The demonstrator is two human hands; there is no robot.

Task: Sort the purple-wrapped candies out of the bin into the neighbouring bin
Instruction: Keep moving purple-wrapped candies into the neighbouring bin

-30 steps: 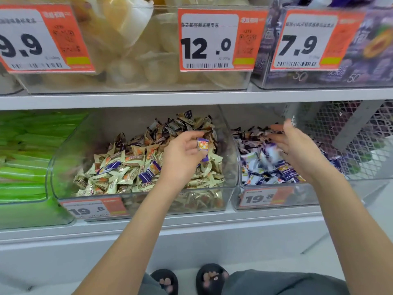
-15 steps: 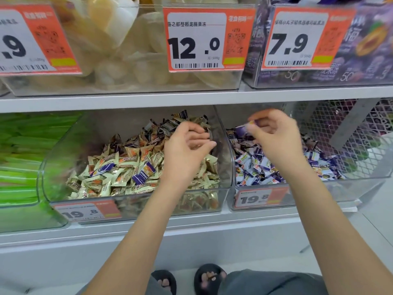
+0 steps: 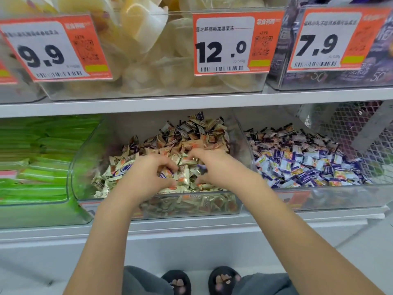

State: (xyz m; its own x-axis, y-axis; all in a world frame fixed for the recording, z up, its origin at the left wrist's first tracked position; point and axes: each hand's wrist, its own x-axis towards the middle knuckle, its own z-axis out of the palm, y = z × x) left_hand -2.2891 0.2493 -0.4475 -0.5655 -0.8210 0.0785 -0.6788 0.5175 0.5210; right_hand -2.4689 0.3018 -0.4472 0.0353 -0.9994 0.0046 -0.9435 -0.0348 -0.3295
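Both hands are down in the middle bin (image 3: 239,128), the clear one full of cream and brown candies (image 3: 191,135). The left hand (image 3: 146,175) lies on the heap with its fingers bent and its thumb near the front of the middle bin. The right hand (image 3: 214,167) sits just beside it, fingers bent into the pile too. A little bit of purple wrapper (image 3: 201,167) shows under the right hand's fingers, but I cannot tell if the hand holds it or which way it points. I cannot tell if the left hand holds anything either.

A few purple-wrapped candies (image 3: 125,168) still lie in the middle bin, just left of the left hand. They lie flat and mixed in, pointing all different ways.

The neighbouring bin (image 3: 340,196) stands right of the middle bin and touches it. It is full of purple and white candies (image 3: 306,165) in a jumble.

Half a second ago the right hand was up over the neighbouring bin, pinching a purple candy. Now it is back in the middle bin. The left hand was raised over the heap, and now it is lower, down among the candies.

Left of the middle bin is a bin of green packets (image 3: 38,158). Above it hang price tags reading 9.9 (image 3: 53,47), 12.0 (image 3: 231,43) and 7.9 (image 3: 327,39).
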